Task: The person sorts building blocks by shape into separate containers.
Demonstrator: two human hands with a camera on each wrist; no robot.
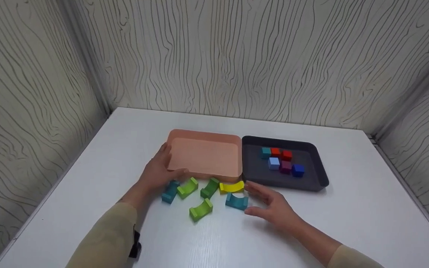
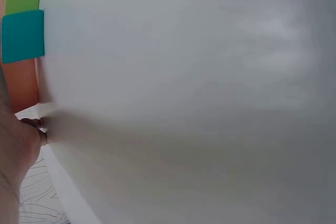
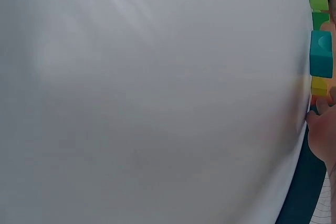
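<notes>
My left hand point(image 1: 157, 172) lies at the near left corner of the pink tray point(image 1: 205, 154), fingers along its left side and thumb by its front edge. Whether it touches the tray is hard to tell. In front of that tray lie several curved blocks: a teal one point(image 1: 169, 192) by the left wrist, light green ones point(image 1: 187, 188) point(image 1: 201, 210), a dark green one point(image 1: 210, 188) and a yellow one point(image 1: 232, 187). My right hand point(image 1: 274, 208) holds nothing, its thumb and fingers spread just right of the yellow block and another teal curved block point(image 1: 237, 201).
A dark tray point(image 1: 313, 182) stands against the pink tray's right side. Inside it sit small cubes, among them a teal one point(image 1: 266, 153), a light blue one point(image 1: 273, 163) and a blue one point(image 1: 298, 171). Wood-patterned panels point(image 1: 222, 59) enclose the white table point(image 1: 207, 245).
</notes>
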